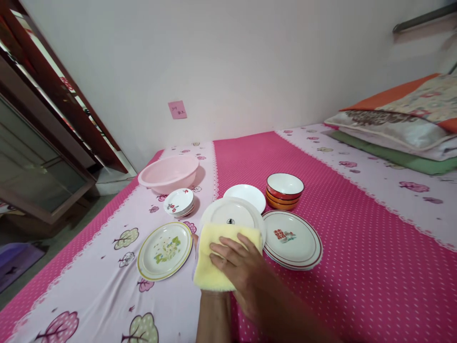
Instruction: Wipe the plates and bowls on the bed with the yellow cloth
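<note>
A white plate [232,209], its underside with a small dark mark facing up, is held in front of me. Beneath it is my left hand [194,239], mostly hidden; only a bit of finger shows past the left edge. A fluffy yellow cloth [214,274] covers the near half of the plate. On top of the cloth lies my right hand [237,262], pressing it down with extended fingers. Just right of the held plate rests a stack of red-rimmed plates [296,240]. To the left is a yellow-rimmed plate [162,250] with a printed picture.
Behind the held plate sits a plain white dish [246,191], beside stacked red and orange bowls [285,186]. Small flowered dishes [179,202] are piled near a pink basin [167,176]. Pillows [400,124] lie at the right of the pink patterned bedspread [357,276].
</note>
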`<state>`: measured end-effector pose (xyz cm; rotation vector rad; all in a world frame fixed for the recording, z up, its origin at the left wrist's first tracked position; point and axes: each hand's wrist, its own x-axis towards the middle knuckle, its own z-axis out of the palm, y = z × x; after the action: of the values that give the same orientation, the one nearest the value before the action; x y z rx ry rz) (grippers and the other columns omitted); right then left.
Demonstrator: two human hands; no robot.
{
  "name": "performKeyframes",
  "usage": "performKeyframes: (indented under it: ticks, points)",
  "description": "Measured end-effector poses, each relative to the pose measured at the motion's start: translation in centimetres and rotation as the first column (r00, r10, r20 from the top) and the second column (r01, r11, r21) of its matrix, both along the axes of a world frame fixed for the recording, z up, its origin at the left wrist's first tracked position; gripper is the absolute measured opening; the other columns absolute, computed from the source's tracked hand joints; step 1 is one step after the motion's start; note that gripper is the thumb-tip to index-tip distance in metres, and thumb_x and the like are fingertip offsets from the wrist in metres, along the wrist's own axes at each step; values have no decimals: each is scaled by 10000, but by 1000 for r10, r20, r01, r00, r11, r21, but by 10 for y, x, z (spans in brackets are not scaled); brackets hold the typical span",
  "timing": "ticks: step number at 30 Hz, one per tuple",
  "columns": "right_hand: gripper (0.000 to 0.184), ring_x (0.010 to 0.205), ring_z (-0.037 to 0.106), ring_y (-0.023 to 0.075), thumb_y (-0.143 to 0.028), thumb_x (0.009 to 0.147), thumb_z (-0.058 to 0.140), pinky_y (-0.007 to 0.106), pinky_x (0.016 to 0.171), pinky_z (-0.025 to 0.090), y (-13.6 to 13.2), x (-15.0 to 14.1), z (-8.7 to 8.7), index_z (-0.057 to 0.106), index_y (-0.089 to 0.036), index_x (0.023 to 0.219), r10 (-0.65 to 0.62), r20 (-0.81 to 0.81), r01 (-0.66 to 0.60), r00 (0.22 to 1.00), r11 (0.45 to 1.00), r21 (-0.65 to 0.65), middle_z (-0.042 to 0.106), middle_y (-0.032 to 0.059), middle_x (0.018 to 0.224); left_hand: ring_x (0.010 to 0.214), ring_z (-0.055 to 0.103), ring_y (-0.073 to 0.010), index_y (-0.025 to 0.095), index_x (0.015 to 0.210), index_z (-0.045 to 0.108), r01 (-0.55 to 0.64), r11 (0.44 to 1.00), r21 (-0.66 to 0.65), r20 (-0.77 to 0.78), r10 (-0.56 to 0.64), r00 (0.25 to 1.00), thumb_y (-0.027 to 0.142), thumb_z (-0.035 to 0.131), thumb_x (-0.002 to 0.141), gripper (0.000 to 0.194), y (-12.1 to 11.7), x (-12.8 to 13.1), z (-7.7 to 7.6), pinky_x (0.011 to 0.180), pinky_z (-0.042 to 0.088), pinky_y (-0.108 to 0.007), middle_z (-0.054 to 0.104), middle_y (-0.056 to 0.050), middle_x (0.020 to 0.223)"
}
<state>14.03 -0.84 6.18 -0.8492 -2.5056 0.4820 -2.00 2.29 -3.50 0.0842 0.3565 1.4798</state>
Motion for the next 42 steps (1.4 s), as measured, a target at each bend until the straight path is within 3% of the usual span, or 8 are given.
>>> performKeyframes:
  ticks: [5,13,19,23,27,31,39,42]
  points:
    - [620,1532,370,238,-46,897,452,525,1297,193,3,-4,-7,527,-183,1497,-79,-95,90,992,989,120,499,56,1614,1306,652,-299,286,1392,639,-95,994,46,-165,102,981,399,280,1083,487,-6,22,-6,1096,513,-577,697,-138,1391]
    - [579,1461,442,266,-135,880,480,494,1276,122,23,12,-9,547,-152,1456,-247,-281,323,927,908,268,564,82,1556,1463,495,-226,250,1448,623,6,989,146,-150,17,988,220,334,1075,473,-3,59,29,1279,290,-487,657,-96,1462]
    - [567,1399,484,323,-171,884,513,553,1206,282,39,38,-6,523,-115,1448,-372,-347,476,861,830,290,593,155,1491,1512,418,-272,207,1303,742,215,942,259,-162,-177,971,454,474,1059,439,-5,62,30,1302,188,-480,715,-112,1374]
    - [559,1345,538,345,-156,884,525,562,1115,432,53,53,-14,522,-130,1441,-437,-407,549,802,807,216,619,179,1433,1508,423,-271,220,1279,758,243,925,292,-176,-197,964,501,452,1057,471,-6,53,33,1302,188,-470,722,-101,1353]
    - [581,1359,536,349,-135,881,511,575,1120,449,61,61,-22,506,-130,1462,-469,-381,538,797,838,95,587,183,1475,1422,543,-262,225,1297,747,81,972,220,-100,-60,993,554,403,1059,532,-1,43,35,1290,232,-450,734,-100,1324]
    - [552,1283,589,324,-106,875,499,533,1085,492,57,59,-23,549,-156,1422,-469,-310,492,827,871,-3,634,162,1392,1332,631,-259,261,1436,638,-83,985,151,-30,89,996,602,416,1038,569,8,29,26,1271,276,-466,708,-103,1368]
    - [391,1088,642,317,-4,747,486,490,955,557,28,38,-12,684,-165,1043,-353,-85,358,932,932,60,707,144,1144,1381,582,-310,227,1505,561,-215,972,89,-5,217,976,644,415,1016,660,18,2,7,1254,284,-538,698,-162,1382]
    - [361,1079,651,311,-3,767,489,487,945,570,13,33,-8,691,-170,1016,-275,-46,278,960,958,71,716,144,1147,1408,551,-330,202,1513,551,-220,970,106,-22,223,975,672,395,1008,707,19,1,8,1245,289,-561,701,-180,1376]
